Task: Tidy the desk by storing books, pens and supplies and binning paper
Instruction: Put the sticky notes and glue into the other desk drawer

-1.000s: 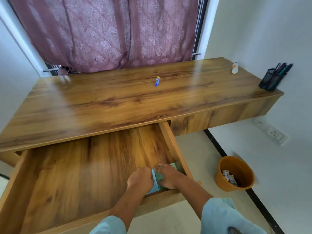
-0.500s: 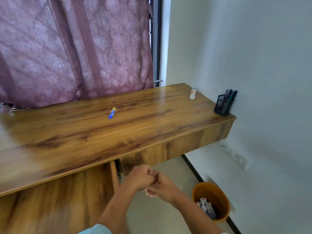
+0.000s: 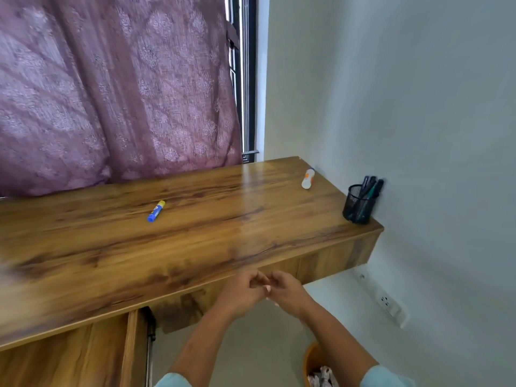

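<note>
The orange bin (image 3: 312, 358), bottom right, is cut off by the frame's lower edge and partly hidden behind the right forearm. The open drawer (image 3: 83, 356) runs off the lower left corner. The desk (image 3: 195, 247) blurs at its left end. Whether the curled, touching left hand (image 3: 241, 293) and right hand (image 3: 289, 293) hold anything cannot be told.

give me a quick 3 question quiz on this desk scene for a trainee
1. True or false: the drawer under the desk is open.
2. What stands at the desk's right end? A. a lamp; B. a mesh pen holder; C. a stack of books.
3. How many loose items lie on the desk top besides that one?
Key: 1 true. 2 B. 3 two: the glue stick and the white bottle.
</note>
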The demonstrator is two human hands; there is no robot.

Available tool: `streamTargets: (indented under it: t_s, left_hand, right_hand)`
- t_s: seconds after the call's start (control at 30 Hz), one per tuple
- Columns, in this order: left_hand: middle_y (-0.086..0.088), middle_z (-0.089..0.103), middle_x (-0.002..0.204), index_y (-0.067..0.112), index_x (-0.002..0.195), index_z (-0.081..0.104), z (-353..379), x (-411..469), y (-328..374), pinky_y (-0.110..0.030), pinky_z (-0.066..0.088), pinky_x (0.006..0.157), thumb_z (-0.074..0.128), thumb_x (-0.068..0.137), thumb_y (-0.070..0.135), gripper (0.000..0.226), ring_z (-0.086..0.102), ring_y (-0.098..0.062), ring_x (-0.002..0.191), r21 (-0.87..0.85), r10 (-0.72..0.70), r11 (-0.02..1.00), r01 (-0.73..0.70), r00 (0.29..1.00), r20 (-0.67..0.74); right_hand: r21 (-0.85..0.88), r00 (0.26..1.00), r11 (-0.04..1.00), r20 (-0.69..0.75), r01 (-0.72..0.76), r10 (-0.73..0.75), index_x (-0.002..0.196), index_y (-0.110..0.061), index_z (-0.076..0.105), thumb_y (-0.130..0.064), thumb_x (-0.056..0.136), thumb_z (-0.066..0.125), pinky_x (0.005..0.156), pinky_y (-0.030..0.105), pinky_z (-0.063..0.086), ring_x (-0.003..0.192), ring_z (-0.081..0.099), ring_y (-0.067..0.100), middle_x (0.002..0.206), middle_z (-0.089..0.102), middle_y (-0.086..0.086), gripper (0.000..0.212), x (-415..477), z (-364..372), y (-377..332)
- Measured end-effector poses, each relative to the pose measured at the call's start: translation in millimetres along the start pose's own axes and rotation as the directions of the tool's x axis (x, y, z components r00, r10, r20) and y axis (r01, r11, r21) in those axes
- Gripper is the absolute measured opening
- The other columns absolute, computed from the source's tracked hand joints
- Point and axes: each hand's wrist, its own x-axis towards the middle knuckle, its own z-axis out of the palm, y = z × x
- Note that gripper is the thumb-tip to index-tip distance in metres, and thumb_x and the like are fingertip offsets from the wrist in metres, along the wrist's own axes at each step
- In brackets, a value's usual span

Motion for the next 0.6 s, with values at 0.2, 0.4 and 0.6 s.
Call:
streamTargets:
  t_s: [0.2,0.4,0.6]
  left_hand:
    - [0.007,0.07,0.089,0.02,0.091,0.067,11.0,82.4,11.3,-0.015,0.046,0.072,0.065,0.084,0.012,0.011,0.063,-0.006,0.082,-0.055,0.047,0.997,-0.059,0.977,-0.209]
    - [0.007,0.062,0.099,0.026,0.09,0.062,13.0,201.2,1.0,-0.025,0.045,0.086,0.064,0.083,0.012,0.016,0.058,-0.012,0.096,0.081,0.095,0.993,-0.081,0.976,-0.197]
    - [0.003,0.062,0.099,0.02,0.096,0.064,-7.5,321.6,-5.7,-0.026,0.038,0.085,0.059,0.081,0.014,0.016,0.054,-0.018,0.099,0.26,0.233,0.949,-0.175,0.949,-0.213]
  right_hand:
    - [-0.037,0.997,0.999,-0.069,0.022,-0.025,0.11,-0.013,0.063,-0.02,0.09,0.063,0.061,0.003,0.041,0.087,0.06,0.005,0.096,0.065,-0.007,0.021,59.1,-46.3,-4.0]
    - [-0.264,0.976,0.955,-0.201,-0.135,0.082,0.127,-0.016,0.055,-0.021,0.091,0.06,0.09,0.021,0.044,0.118,0.052,0.02,0.13,0.051,0.006,0.036,166.3,-117.2,0.2]
    - [-0.313,0.915,0.886,-0.328,-0.341,0.235,0.141,-0.029,0.038,-0.028,0.088,0.06,0.11,0.036,0.031,0.135,0.034,0.03,0.149,0.027,0.007,0.057,275.3,-167.0,-3.7]
